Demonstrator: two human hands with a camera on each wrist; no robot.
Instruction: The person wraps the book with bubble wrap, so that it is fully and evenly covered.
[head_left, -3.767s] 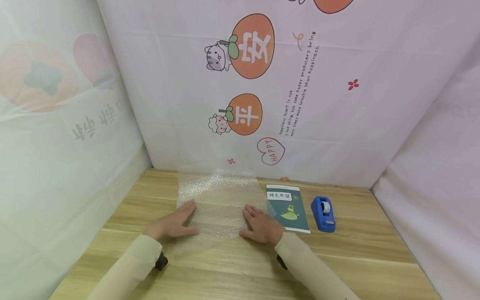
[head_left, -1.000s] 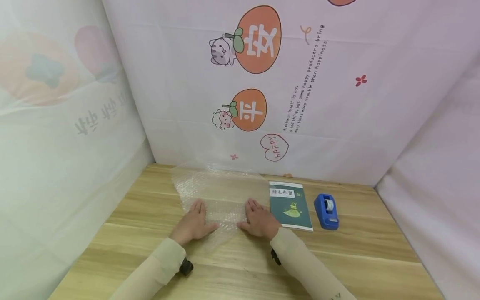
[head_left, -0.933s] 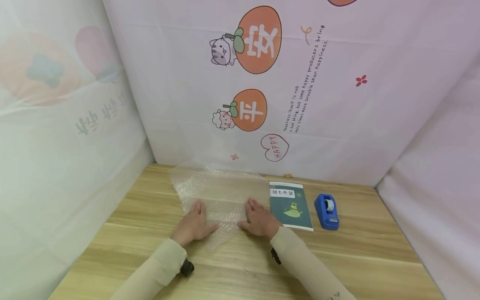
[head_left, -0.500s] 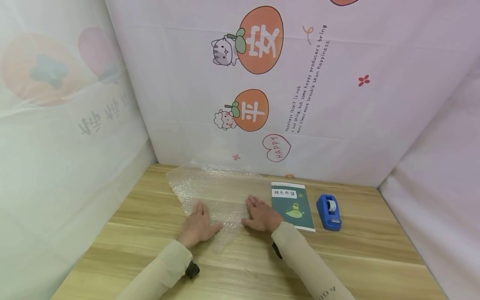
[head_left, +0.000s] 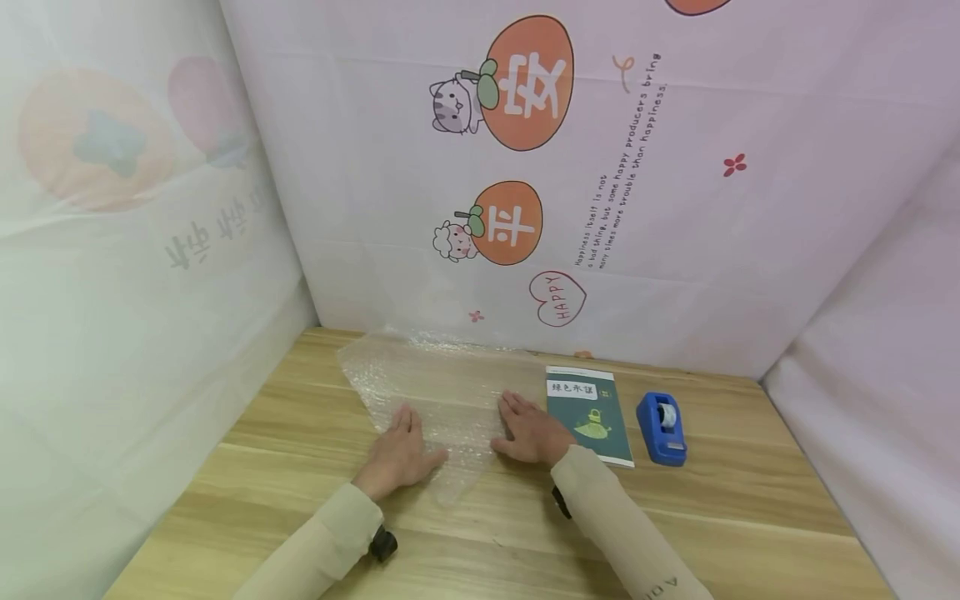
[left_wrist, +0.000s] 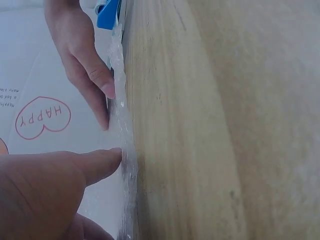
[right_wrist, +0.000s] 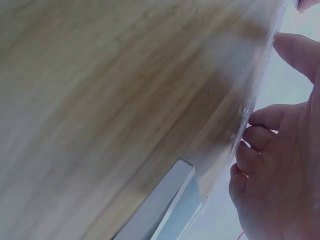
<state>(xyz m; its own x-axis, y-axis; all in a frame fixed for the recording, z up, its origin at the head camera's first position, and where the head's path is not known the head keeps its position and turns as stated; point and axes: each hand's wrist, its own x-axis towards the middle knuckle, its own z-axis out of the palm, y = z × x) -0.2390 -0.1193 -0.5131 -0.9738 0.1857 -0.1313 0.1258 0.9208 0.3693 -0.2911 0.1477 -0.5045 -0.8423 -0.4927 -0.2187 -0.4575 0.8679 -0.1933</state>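
A clear sheet of bubble wrap [head_left: 450, 387] lies on the wooden table, turned so that one corner points toward the person. My left hand [head_left: 399, 454] rests on its left front part, fingers extended and thumb spread. On the right part, my right hand [head_left: 531, 432] touches the sheet with its fingers and thumb. In the left wrist view, the left thumb [left_wrist: 102, 164] presses against the sheet's top. The right wrist view has the right hand [right_wrist: 280, 150] with its fingertips on the sheet. Neither hand grips anything.
A green booklet [head_left: 592, 425] with a white label lies just right of the right hand, bordering the wrap. Farther right stands a blue tape dispenser [head_left: 662, 433] with a roll in it. Printed cloth walls [head_left: 420, 283] enclose the wooden table [head_left: 480, 550] at the back and sides.
Since the oldest frame, my left hand has moved right, closer to the right hand, and the bubble wrap has turned, bringing a corner to the front. Over the last second both hands barely shift.
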